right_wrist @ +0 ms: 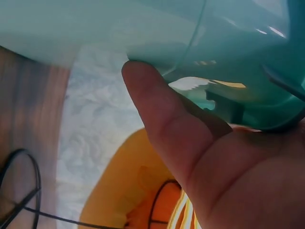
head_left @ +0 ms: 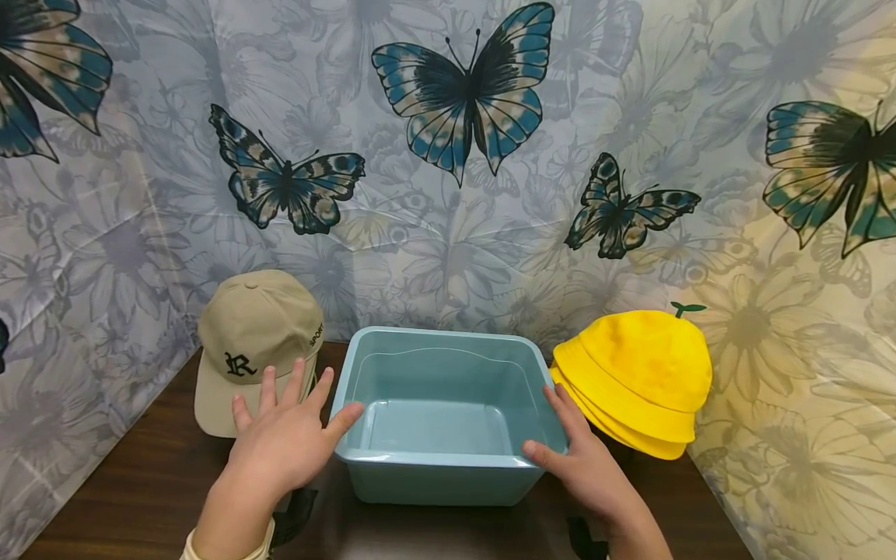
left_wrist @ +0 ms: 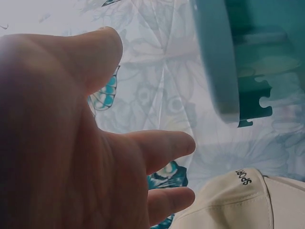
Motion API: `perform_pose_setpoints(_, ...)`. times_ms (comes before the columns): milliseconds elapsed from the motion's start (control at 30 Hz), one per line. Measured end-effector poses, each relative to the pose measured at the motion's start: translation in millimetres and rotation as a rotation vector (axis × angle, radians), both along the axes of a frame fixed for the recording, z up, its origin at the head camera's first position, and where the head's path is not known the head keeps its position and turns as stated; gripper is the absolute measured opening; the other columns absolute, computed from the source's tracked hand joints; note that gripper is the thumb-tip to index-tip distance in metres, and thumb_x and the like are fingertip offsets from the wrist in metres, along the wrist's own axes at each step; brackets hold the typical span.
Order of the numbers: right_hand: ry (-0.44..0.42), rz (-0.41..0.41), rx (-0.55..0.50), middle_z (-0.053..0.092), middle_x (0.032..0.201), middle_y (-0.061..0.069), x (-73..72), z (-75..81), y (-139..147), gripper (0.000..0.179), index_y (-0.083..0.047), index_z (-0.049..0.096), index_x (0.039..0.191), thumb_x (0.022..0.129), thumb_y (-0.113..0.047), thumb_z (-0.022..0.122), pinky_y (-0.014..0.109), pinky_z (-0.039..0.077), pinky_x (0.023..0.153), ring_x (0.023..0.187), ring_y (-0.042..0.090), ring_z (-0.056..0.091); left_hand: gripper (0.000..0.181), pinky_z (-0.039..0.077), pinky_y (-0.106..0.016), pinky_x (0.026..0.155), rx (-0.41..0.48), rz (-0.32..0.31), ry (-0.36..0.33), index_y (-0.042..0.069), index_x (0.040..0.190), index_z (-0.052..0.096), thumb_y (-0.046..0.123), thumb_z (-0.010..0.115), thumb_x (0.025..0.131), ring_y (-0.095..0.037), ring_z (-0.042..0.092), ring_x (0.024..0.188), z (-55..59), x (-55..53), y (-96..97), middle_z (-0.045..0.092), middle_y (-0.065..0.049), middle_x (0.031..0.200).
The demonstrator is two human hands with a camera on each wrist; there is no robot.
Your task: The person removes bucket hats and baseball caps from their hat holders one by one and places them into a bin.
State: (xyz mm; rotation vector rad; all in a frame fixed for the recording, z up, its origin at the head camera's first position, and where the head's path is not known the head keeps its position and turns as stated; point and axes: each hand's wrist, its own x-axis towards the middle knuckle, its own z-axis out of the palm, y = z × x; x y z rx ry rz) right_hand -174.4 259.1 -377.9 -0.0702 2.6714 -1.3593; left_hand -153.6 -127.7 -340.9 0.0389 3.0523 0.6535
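Observation:
A light blue plastic bin stands on the table with its open top facing up and nothing visible inside. My left hand is spread at the bin's left side; in the left wrist view its thumb is apart from the bin wall. Beyond the left fingers sits a beige cap with a dark letter R. At the right front corner of the bin, my right hand rests with fairly straight fingers on the rim. In the right wrist view one finger lies against the bin.
A yellow bucket hat, apparently stacked with more brims beneath, sits right of the bin with a green sprout on top. Behind the dark wooden table hangs a butterfly-printed cloth. A black cable shows in the right wrist view.

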Motion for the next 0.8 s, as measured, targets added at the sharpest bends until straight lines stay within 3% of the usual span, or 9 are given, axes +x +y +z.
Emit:
perform_pose_setpoints(133, -0.01, -0.01, -0.021, -0.002, 0.166, 0.007, -1.6, -1.7, -3.5, 0.102, -0.02, 0.014, 0.162, 0.086, -0.049, 0.075, 0.066, 0.035, 0.101, 0.143, 0.045, 0.018, 0.102, -0.013, -0.079, 0.096, 0.009, -0.003, -0.014, 0.014, 0.158, 0.03, 0.086, 0.02, 0.087, -0.055, -0.01, 0.142, -0.4, -0.8, -2.2, 0.005, -0.026, 0.162)
perform_pose_setpoints(367, 0.03, 0.008, -0.017, -0.002, 0.166, 0.007, -2.6, -1.9, -8.9, 0.102, -0.015, 0.014, 0.161, 0.087, -0.046, 0.075, 0.069, 0.025, 0.106, 0.146, 0.042, 0.012, 0.103, -0.013, -0.079, 0.094, 0.012, 0.0, -0.035, 0.013, 0.159, 0.028, 0.086, 0.021, 0.086, -0.057, -0.011, 0.141, -0.4, -2.3, -6.0, 0.003, -0.027, 0.162)
perform_pose_setpoints(567, 0.032, 0.005, 0.004, -0.002, 0.166, 0.007, -3.0, -1.4, -11.1, 0.104, -0.014, 0.013, 0.162, 0.086, -0.049, 0.075, 0.069, 0.026, 0.105, 0.146, 0.043, 0.012, 0.104, -0.012, -0.081, 0.093, 0.009, 0.011, -0.038, 0.013, 0.159, 0.027, 0.087, 0.022, 0.086, -0.057, -0.011, 0.141, -0.9, -2.2, -9.6, 0.003, -0.026, 0.162)
perform_pose_setpoints(700, 0.027, 0.0, 0.011, -0.002, 0.166, 0.007, -3.2, -1.8, -11.4, 0.105, -0.015, 0.013, 0.162, 0.085, -0.05, 0.075, 0.069, 0.028, 0.104, 0.146, 0.044, 0.011, 0.107, -0.003, -0.085, 0.091, 0.006, 0.013, -0.015, 0.012, 0.159, 0.025, 0.088, 0.03, 0.083, -0.058, -0.009, 0.14, -2.0, -6.1, -15.3, 0.001, -0.028, 0.161)
perform_pose_setpoints(800, 0.03, -0.001, 0.012, -0.002, 0.166, 0.006, -3.7, -2.4, -11.5, 0.105, -0.015, 0.013, 0.162, 0.085, -0.051, 0.075, 0.069, 0.027, 0.104, 0.146, 0.044, 0.011, 0.11, 0.012, -0.085, 0.092, 0.017, 0.007, 0.073, 0.011, 0.16, 0.023, 0.085, 0.043, 0.081, -0.06, -0.004, 0.14, -0.2, -13.3, -23.0, 0.001, -0.029, 0.16)
